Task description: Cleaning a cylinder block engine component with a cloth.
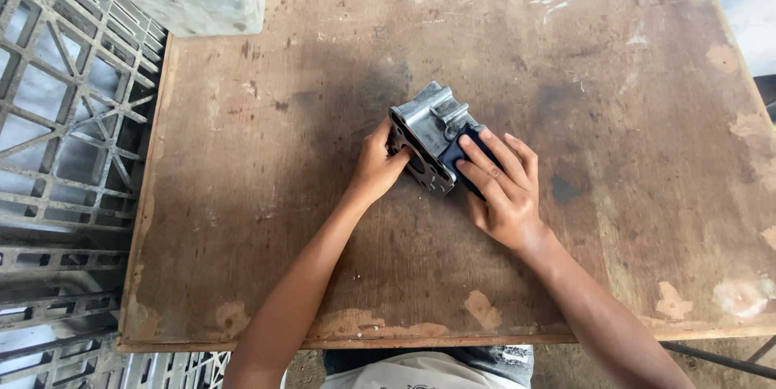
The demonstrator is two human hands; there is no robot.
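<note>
A grey cast-metal engine part (pixel 428 126) with a flat flange and bolt holes rests near the middle of a worn wooden board (pixel 307 219). My left hand (pixel 376 169) grips the flange edge on the part's left side, holding it tilted on the board. My right hand (pixel 501 191) presses a dark blue pad or cloth (pixel 465 151) against the part's right side, fingers spread flat over it. Most of the blue piece is hidden under my fingers.
A white plastic tub (pixel 194 5) holding green and red items stands at the board's far left corner. Grey plastic lattice crates (pixel 65 114) lie to the left of the board. The board's near edge (pixel 404 336) runs just above my lap.
</note>
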